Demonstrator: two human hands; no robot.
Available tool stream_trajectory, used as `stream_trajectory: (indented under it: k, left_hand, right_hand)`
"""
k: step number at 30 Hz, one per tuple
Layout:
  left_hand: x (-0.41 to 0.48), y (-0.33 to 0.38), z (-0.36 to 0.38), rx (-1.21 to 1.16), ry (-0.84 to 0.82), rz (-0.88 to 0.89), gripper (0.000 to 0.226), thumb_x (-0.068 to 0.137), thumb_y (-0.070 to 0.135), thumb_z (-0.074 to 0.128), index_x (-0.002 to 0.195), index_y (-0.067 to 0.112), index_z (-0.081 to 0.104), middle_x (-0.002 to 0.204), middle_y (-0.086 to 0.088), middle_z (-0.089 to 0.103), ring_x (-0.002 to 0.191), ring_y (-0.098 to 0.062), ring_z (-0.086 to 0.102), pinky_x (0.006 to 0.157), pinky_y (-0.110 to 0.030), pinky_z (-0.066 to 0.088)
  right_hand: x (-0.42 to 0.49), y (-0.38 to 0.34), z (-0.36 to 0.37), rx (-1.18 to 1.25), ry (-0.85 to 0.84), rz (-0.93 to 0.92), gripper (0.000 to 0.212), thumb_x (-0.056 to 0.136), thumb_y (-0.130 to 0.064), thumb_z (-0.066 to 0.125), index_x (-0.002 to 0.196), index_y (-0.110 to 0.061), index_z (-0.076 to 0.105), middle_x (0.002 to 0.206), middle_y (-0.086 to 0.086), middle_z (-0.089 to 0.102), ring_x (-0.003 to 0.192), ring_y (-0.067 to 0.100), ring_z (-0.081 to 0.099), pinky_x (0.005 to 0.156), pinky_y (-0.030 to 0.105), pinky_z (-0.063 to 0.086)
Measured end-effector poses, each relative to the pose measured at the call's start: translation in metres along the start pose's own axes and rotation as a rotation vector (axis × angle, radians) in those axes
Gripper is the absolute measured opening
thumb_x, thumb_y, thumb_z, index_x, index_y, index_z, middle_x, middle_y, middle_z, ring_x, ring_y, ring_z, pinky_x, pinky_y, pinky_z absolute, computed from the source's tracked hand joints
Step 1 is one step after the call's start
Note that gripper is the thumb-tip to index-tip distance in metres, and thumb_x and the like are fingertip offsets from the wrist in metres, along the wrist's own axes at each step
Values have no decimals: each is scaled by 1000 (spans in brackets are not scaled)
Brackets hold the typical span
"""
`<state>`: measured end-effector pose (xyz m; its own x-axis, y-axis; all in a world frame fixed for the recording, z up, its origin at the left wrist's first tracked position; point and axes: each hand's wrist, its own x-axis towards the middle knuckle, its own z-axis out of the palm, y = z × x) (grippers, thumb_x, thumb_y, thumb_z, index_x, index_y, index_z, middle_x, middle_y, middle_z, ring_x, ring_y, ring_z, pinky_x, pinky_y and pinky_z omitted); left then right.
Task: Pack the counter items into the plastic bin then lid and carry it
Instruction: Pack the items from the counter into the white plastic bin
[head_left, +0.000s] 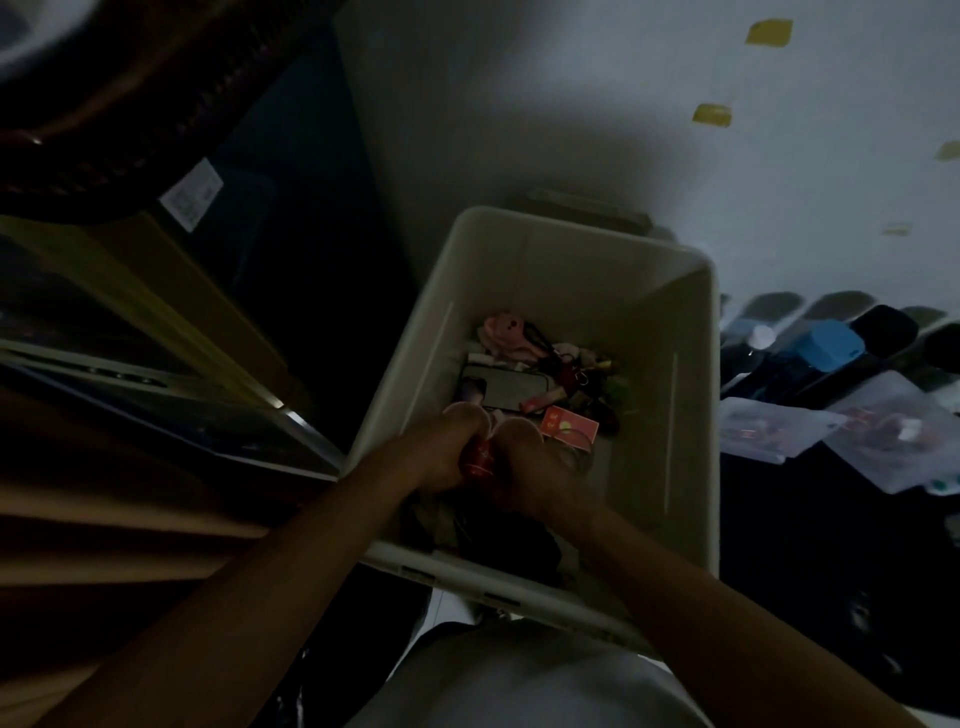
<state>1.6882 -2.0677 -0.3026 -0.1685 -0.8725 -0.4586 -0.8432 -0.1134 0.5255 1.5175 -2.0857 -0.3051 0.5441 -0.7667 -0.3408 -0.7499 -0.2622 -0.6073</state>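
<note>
The white plastic bin (649, 312) is standing open in the middle of the scene, and both hands are reaching inside it, close to its near wall. The left hand (441, 452) and the right hand (545, 467) are pressing against each other with curled fingers, and together they are gripping a small red item (480, 462). Farther in, a pink plush toy (504, 332), a dark phone (498, 387) and a red card (569, 427) are lying on the bottom. Clear plastic bags (883, 431) are lying to the right of the bin.
</note>
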Motion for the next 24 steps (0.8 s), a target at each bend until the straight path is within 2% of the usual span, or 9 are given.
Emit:
stream_trajectory:
  k: [1, 2, 4, 6, 10, 12, 14, 21, 24]
  left_hand:
    - [1, -1, 2, 20, -11, -2, 35, 78, 25, 70, 108, 22, 52, 108, -3, 59, 94, -17, 60, 86, -34, 50]
    - [3, -1, 4, 37, -28, -2, 35, 79, 29, 69, 108, 22, 51, 106, -4, 59, 92, -19, 61, 85, -34, 51]
    - [5, -2, 6, 60, -63, -19, 42, 79, 37, 71, 114, 25, 51, 109, -3, 61, 95, -22, 63, 85, -35, 53]
    - [8, -4, 7, 87, -67, -26, 47, 81, 36, 73, 120, 20, 53, 117, -7, 62, 100, -25, 63, 86, -35, 52]
    - [14, -7, 11, 126, -60, -53, 51, 88, 30, 66, 134, 16, 50, 129, -14, 59, 110, -31, 61, 90, -33, 50]
    - [15, -8, 12, 120, -71, -63, 57, 90, 28, 63, 142, 16, 43, 135, -15, 55, 116, -31, 58, 95, -33, 48]
    - [14, -6, 11, 99, -76, -62, 59, 90, 27, 63, 144, 14, 42, 138, -15, 54, 119, -31, 56, 97, -31, 46]
    - [3, 7, -1, 51, 21, 33, 33, 87, 24, 67, 118, 14, 62, 127, -8, 57, 111, -24, 58, 93, -25, 45]
    - [0, 11, -8, 48, 28, 37, 25, 83, 18, 67, 108, 14, 66, 115, -7, 59, 102, -23, 61, 91, -38, 51]
  right_hand:
    - [3, 2, 10, 343, -9, 74, 28, 95, -27, 52, 102, -5, 68, 102, 15, 66, 97, 26, 62, 91, 36, 50]
    - [4, 2, 14, 451, -46, 42, 32, 95, -28, 53, 110, -5, 68, 108, 18, 67, 103, 29, 62, 96, 36, 49]
    - [0, 8, 9, -20, -127, -95, 33, 96, -22, 57, 121, -1, 60, 116, 21, 64, 102, 26, 62, 91, 16, 46]
    - [4, 6, 7, 99, -184, -16, 26, 95, -7, 58, 118, 6, 59, 108, 19, 64, 84, 19, 59, 72, 3, 39]
    - [5, 12, 7, 187, -194, -4, 26, 96, -8, 58, 119, 3, 58, 102, 8, 61, 78, 1, 52, 74, 8, 43]
    - [4, 13, 7, 157, -234, 18, 32, 95, -17, 60, 124, -3, 57, 112, 8, 63, 87, 10, 59, 79, 11, 47]
    - [1, 11, 2, 115, -226, 23, 39, 95, -23, 60, 130, -7, 54, 122, 11, 61, 108, 24, 60, 95, 29, 48]
    - [-6, 15, -14, 112, -221, -13, 40, 93, -25, 64, 128, -11, 54, 120, 8, 63, 105, 23, 64, 89, 33, 53]
    - [-9, 19, -22, 108, -167, -53, 51, 87, -39, 69, 130, -18, 53, 125, 3, 62, 108, 18, 63, 93, 33, 52]
